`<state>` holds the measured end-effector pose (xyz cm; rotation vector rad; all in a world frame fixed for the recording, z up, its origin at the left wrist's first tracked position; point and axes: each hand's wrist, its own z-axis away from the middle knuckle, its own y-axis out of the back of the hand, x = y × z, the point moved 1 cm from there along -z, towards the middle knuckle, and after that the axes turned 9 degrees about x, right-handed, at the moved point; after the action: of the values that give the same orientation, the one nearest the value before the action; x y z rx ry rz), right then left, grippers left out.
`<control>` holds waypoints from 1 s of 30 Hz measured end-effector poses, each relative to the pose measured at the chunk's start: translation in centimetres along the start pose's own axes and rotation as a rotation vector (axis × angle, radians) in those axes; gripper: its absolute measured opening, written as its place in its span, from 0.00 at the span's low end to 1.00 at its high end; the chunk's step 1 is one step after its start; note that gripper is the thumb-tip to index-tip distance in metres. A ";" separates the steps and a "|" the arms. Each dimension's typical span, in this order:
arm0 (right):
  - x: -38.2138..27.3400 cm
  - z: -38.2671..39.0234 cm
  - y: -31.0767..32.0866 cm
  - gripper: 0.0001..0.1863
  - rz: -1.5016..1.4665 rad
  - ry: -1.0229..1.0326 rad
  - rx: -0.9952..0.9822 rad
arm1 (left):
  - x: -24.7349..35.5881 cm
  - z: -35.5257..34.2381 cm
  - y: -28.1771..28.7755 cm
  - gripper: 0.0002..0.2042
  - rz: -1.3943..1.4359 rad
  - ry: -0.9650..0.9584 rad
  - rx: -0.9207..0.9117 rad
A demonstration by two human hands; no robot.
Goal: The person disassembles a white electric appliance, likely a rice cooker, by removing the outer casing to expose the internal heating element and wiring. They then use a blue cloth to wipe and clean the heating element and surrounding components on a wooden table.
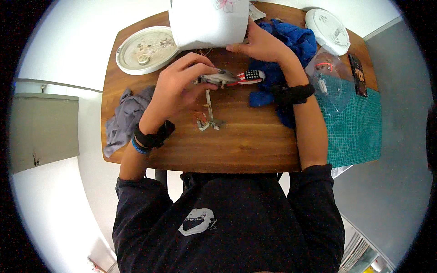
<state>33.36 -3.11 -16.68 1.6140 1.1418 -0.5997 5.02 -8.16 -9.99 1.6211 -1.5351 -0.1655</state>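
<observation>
My left hand (pixel 184 79) is closed around a tool (pixel 250 77) with a metal head and a red-and-white striped, dark spotted handle. The handle points right, and my fingers hide part of the head. A white appliance housing (pixel 209 25) with a pink flower print lies at the far side, cut off by the top edge. My right hand (pixel 264 45) grips its right lower corner, with the thumb along the near rim. Thin wires (pixel 205 52) show below that rim. Nearer me on the table lies a narrow metal bracket (pixel 209 120) with small attached parts.
A stained round white base (pixel 129 50) lies at the left, above a grey cloth (pixel 129 116). Behind my right forearm is a blue cloth (pixel 291 36). Farther right are a vented white cover (pixel 327 31), a clear bag (pixel 334 93) of small parts, a dark phone-like slab (pixel 358 75) and a green cutting mat (pixel 353 132).
</observation>
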 end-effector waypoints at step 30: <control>-2.5 3.6 7.1 0.52 0.799 -0.264 -0.292 | -8.0 2.5 -1.1 0.22 0.089 0.612 -0.219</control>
<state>39.21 -7.52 -12.70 1.5173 0.3084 -0.1013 2.46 -2.69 -15.88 1.2681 -1.0686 0.1923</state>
